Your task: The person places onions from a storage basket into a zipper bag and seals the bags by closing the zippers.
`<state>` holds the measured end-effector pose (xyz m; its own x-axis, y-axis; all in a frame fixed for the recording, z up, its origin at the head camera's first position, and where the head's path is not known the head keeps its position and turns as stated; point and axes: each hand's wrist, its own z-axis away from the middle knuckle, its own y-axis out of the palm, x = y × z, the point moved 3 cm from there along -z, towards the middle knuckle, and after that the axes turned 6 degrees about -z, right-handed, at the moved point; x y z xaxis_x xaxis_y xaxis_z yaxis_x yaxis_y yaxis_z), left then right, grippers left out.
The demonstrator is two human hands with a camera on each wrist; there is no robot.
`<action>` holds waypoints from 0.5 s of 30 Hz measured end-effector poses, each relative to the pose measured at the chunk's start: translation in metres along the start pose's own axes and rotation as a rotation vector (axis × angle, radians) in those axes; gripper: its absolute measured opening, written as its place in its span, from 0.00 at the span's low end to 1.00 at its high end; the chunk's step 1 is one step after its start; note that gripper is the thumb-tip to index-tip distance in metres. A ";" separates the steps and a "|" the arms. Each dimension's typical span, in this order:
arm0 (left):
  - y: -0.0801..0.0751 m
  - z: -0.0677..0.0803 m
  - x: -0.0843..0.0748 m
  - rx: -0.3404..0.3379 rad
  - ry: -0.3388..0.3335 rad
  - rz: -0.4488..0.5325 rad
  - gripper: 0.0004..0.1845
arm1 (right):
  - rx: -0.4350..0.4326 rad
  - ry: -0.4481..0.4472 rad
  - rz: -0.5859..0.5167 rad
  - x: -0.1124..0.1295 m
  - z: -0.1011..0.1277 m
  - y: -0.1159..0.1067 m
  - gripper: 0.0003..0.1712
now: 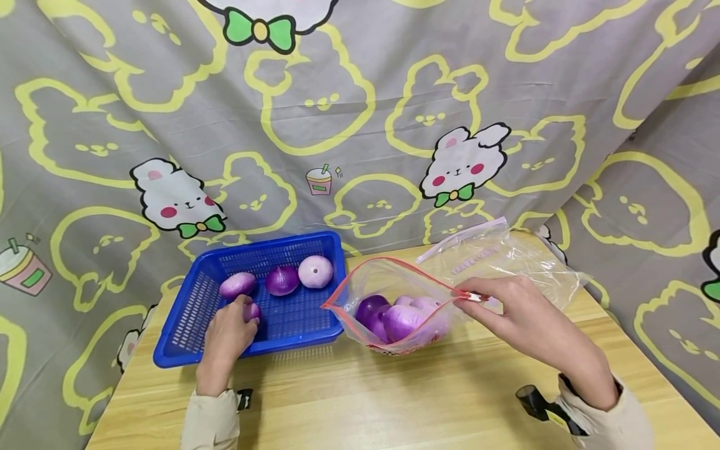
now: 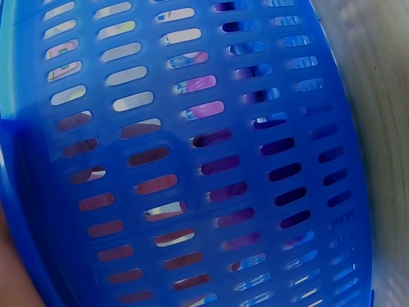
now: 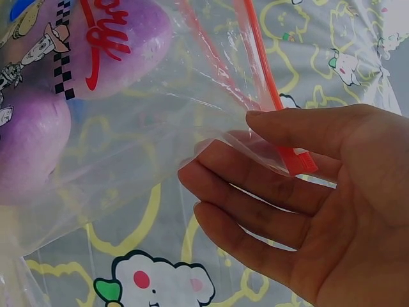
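My left hand (image 1: pixel 229 331) reaches over the near rim of a blue plastic basket (image 1: pixel 247 354), its fingers curled round a purple onion (image 1: pixel 253 311) that they partly cover. Three more onions sit in the basket: one at the left (image 1: pixel 238 285), a dark one (image 1: pixel 282 280) and a paler one (image 1: pixel 315 272). My right hand (image 1: pixel 520 309) pinches the red-edged corner of a clear zip bag (image 3: pixel 128 153) between thumb and fingers. Its mouth gapes wide, and several onions (image 1: pixel 402 322) lie inside. The left wrist view shows mostly the basket's slotted wall (image 2: pixel 185 141).
Another clear plastic bag (image 1: pixel 540 269) with a pale zip edge lies behind my right hand. The wooden table (image 1: pixel 349 400) meets a grey curtain (image 1: pixel 371 144) with yellow bear outlines at the back. Basket and zip bag stand side by side.
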<state>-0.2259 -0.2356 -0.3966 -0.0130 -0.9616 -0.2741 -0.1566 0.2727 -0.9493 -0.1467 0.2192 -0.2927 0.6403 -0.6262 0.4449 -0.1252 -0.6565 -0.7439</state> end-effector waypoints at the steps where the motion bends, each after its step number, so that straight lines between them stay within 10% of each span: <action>1: 0.000 0.000 0.000 -0.003 0.003 0.002 0.20 | 0.002 0.006 -0.001 0.000 0.000 0.000 0.08; 15: -0.003 -0.001 -0.006 -0.046 0.075 0.007 0.21 | 0.008 0.005 0.002 -0.001 0.001 0.000 0.08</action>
<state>-0.2260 -0.2309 -0.3922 -0.0880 -0.9596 -0.2671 -0.2019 0.2797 -0.9386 -0.1469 0.2199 -0.2939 0.6360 -0.6298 0.4459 -0.1203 -0.6517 -0.7488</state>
